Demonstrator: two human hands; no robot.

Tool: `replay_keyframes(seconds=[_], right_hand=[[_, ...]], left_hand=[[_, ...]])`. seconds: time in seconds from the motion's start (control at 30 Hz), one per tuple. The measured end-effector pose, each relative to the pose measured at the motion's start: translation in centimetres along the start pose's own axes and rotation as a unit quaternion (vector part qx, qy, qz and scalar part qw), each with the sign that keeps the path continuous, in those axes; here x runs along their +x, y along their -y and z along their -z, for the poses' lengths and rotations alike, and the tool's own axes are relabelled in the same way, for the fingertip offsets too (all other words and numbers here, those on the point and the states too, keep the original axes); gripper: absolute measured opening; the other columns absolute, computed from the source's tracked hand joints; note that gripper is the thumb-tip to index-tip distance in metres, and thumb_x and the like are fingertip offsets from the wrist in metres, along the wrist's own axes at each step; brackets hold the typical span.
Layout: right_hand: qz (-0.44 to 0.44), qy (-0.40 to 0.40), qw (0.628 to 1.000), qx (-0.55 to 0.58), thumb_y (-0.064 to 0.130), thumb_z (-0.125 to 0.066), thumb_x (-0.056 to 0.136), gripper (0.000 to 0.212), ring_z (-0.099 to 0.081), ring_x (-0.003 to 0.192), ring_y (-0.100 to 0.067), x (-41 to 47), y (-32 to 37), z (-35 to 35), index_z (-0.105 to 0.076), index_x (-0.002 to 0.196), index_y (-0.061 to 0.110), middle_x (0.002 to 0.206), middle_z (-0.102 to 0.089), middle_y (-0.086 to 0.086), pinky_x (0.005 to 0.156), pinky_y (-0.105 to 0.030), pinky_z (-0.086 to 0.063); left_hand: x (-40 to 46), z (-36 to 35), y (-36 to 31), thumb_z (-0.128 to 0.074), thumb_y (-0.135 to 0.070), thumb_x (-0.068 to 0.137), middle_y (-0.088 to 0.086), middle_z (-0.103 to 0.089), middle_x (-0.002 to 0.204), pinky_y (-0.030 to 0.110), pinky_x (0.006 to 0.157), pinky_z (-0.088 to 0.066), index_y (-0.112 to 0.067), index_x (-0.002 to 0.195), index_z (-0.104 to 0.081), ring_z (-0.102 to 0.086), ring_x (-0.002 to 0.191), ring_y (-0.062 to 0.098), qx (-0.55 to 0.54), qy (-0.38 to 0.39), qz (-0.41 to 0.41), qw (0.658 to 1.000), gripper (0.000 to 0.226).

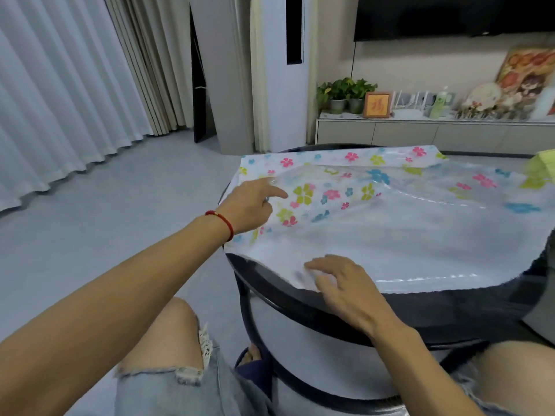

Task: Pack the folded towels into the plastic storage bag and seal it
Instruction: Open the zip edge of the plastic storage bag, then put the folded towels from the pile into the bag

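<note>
A large clear plastic storage bag (405, 223) printed with coloured flowers lies flat over a round dark table (300, 307). Its far edge is folded back on itself. My left hand (252, 205), with a red cord at the wrist, rests on the bag's left part, index finger stretched out on the plastic. My right hand (339, 283) lies with spread fingers on the bag's near left corner at the table edge. Neither hand grips anything. A yellow-green folded towel (543, 166) shows at the far right edge, partly cut off.
The table's dark rim curves close to my knees. Grey floor stretches to the left, with long curtains (60, 100) beyond. A low TV cabinet (435, 130) with potted plants and ornaments stands behind the table, and a tall white unit (270, 70) to its left.
</note>
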State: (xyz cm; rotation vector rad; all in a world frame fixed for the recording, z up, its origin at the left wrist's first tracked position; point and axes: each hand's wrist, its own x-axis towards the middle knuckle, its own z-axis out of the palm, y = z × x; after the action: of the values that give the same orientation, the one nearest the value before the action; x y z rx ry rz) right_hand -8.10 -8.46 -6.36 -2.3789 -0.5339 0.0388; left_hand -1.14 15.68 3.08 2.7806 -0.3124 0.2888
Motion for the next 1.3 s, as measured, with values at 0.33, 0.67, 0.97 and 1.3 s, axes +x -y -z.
replay_keyframes(seconds=[0.33,0.67,0.97,1.3], right_hand=[[-0.282,0.020,0.927,-0.246,0.079,-0.013,0.092,0.073,0.014,0.152,-0.055,1.2,-7.9,3.3,0.000,0.158,0.052,0.172,0.011,-0.013,0.112,-0.078,0.010],[-0.134,0.101,0.949,-0.266,0.083,-0.013,0.089,0.078,0.022,0.154,-0.048,2.1,-10.5,5.8,0.007,0.158,0.052,0.173,0.018,-0.009,0.115,-0.073,0.017],[-0.228,0.018,0.958,-0.174,0.062,-0.022,0.104,0.058,0.009,0.159,-0.032,-3.5,-12.7,10.8,-0.021,0.159,0.043,0.174,-0.003,-0.001,0.120,-0.071,0.008],[-0.209,-0.326,0.903,-0.184,0.017,-0.060,0.096,0.029,-0.069,0.094,-0.030,-8.7,-18.6,25.8,-0.076,0.120,0.017,0.116,-0.076,-0.008,0.078,-0.041,-0.056]], left_hand=[[3.7,-3.8,-12.8,-0.054,-0.014,0.093,-0.001,-0.024,0.163,0.046,0.078,-0.054,-0.037,0.145,-0.044,-0.049,0.121,0.032,0.215,0.034,-0.277,0.936,0.057],[8.7,-4.7,-15.2,-0.066,-0.026,0.086,-0.005,-0.024,0.163,0.032,0.059,-0.044,-0.036,0.148,-0.034,-0.062,0.108,0.034,0.233,0.052,-0.189,0.952,0.070],[9.7,-6.6,-17.1,-0.071,-0.072,0.068,-0.010,-0.016,0.165,0.049,0.090,-0.050,-0.030,0.155,-0.018,-0.049,0.132,0.030,0.169,0.047,-0.080,0.981,0.110],[10.5,-7.3,-18.3,-0.071,-0.078,0.060,-0.009,-0.018,0.165,0.048,0.112,-0.040,-0.030,0.155,-0.024,-0.031,0.146,0.022,0.024,0.088,-0.119,0.989,0.116]])
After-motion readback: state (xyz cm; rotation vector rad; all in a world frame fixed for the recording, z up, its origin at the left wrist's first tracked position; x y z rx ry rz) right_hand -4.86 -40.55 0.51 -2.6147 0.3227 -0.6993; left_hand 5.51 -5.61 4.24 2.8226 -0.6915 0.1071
